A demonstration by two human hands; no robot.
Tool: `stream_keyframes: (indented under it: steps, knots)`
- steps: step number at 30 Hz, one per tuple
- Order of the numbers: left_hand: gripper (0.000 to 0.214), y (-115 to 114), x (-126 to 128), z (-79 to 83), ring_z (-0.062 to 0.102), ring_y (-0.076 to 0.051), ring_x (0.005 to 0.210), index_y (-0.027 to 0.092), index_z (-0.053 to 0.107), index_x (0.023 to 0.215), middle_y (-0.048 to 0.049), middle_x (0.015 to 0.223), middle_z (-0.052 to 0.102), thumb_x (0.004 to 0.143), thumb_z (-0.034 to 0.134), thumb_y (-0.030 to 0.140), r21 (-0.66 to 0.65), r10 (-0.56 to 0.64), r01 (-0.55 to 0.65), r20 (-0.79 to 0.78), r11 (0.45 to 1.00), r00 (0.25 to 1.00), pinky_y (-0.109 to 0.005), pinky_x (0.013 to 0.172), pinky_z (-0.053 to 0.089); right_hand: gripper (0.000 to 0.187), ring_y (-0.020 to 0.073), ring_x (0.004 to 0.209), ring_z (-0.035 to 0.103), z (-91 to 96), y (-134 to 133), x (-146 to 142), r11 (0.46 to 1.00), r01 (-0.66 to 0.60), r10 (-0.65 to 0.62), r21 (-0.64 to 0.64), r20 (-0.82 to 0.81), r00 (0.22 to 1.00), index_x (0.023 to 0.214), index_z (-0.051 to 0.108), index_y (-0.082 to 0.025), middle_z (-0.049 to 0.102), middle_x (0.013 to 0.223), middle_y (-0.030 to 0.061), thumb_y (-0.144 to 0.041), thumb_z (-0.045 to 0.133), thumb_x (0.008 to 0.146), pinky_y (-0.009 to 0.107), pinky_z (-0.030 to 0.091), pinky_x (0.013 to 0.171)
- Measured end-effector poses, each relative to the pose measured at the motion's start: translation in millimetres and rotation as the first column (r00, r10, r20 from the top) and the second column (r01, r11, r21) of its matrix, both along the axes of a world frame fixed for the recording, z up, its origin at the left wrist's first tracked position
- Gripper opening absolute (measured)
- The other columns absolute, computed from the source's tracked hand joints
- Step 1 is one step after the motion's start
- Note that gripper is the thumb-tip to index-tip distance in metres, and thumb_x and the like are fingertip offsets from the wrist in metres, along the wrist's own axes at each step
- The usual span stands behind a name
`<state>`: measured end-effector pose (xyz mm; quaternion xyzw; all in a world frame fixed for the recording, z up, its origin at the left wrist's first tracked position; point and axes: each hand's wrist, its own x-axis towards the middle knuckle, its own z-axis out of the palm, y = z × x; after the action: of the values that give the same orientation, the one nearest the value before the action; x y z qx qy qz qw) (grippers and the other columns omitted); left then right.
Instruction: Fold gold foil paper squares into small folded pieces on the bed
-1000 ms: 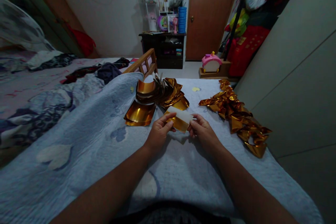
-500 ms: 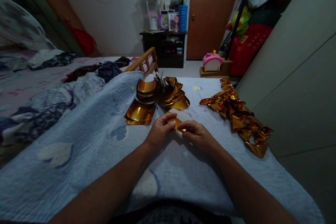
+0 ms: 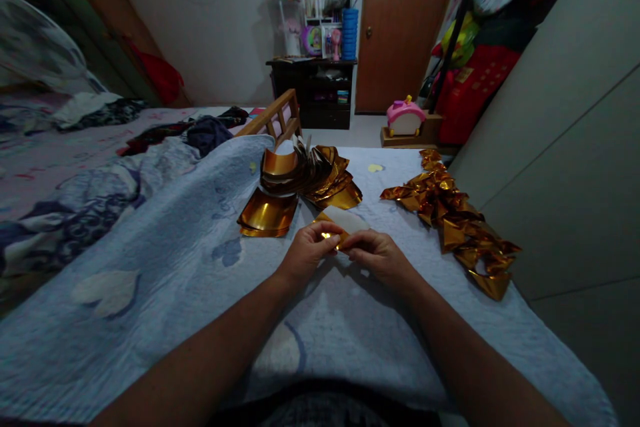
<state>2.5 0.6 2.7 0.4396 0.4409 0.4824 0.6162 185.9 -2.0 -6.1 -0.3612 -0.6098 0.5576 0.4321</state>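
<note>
Both my hands meet over a small sheet of gold foil paper (image 3: 345, 221), gold on one side and white on the other. My left hand (image 3: 306, 253) pinches its near left corner, fingers closed. My right hand (image 3: 381, 257) pinches the same sheet right beside it, fingertips almost touching the left ones. The sheet is partly folded and lies low over the pale blue quilt (image 3: 190, 240). Just beyond my hands sits a stack of flat and curled gold sheets (image 3: 295, 187). To the right lies a row of folded gold paper pieces (image 3: 453, 220).
A wooden bed rail (image 3: 273, 119) rises behind the stack. Rumpled clothes and bedding (image 3: 150, 133) cover the left side. A grey wardrobe wall (image 3: 565, 147) closes the right. Farther off stand a dark shelf unit (image 3: 315, 90), a pink toy (image 3: 404, 117) and a brown door (image 3: 400, 27).
My right hand slid left along the sheet until its fingers met the left hand's. The sheet, held wide and flat a second ago, is now folded in and mostly hidden by my fingers.
</note>
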Motion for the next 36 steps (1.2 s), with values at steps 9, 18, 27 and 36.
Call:
stream_keyframes:
  steps: [9,18,27,36]
  knots:
    - [0.029,-1,0,1.0,0.062,-0.012,0.068,0.018,0.068,0.095,-0.0006,0.080,0.071,0.070,0.082,0.026,0.097,-0.005,0.012,-0.073,0.995,0.997,-0.023,0.065,0.047,0.010,0.0100,0.060,0.050,3.3,-2,-1,0.996,0.009,-0.012,-0.087,-0.038,0.999,0.078,0.067,-0.019,0.062,0.068,-0.0030,-0.025,0.073,0.072,0.024,0.037,0.057]
    - [0.035,-3,1,-1.5,0.061,-0.012,0.065,0.018,0.065,0.098,0.0005,0.078,0.069,0.071,0.084,0.028,0.117,-0.012,0.018,-0.056,0.993,0.998,-0.022,0.060,0.044,0.021,0.0106,0.057,0.051,7.1,-2,-1,0.987,0.064,-0.065,-0.146,-0.001,0.998,0.077,0.066,-0.018,0.061,0.064,-0.0029,-0.035,0.077,0.072,0.024,0.037,0.055]
    - [0.028,-5,1,-1.2,0.063,-0.014,0.073,0.019,0.065,0.099,-0.0017,0.087,0.070,0.077,0.079,0.028,0.176,-0.028,0.045,-0.096,0.983,0.995,-0.024,0.068,0.048,0.030,0.0103,0.052,0.049,5.8,-2,-5,0.979,0.145,-0.147,-0.144,0.000,0.989,0.074,0.058,-0.020,0.060,0.059,-0.0038,-0.043,0.077,0.074,0.024,0.038,0.053]
    - [0.021,-6,2,0.3,0.067,-0.016,0.082,0.019,0.066,0.100,-0.0030,0.092,0.071,0.082,0.074,0.027,0.199,-0.023,0.043,-0.103,0.979,0.994,-0.027,0.077,0.052,0.031,0.0113,0.051,0.051,12.6,-5,-11,0.974,0.162,-0.172,-0.160,-0.049,0.984,0.073,0.054,-0.021,0.059,0.057,-0.0037,-0.043,0.076,0.073,0.024,0.039,0.051]
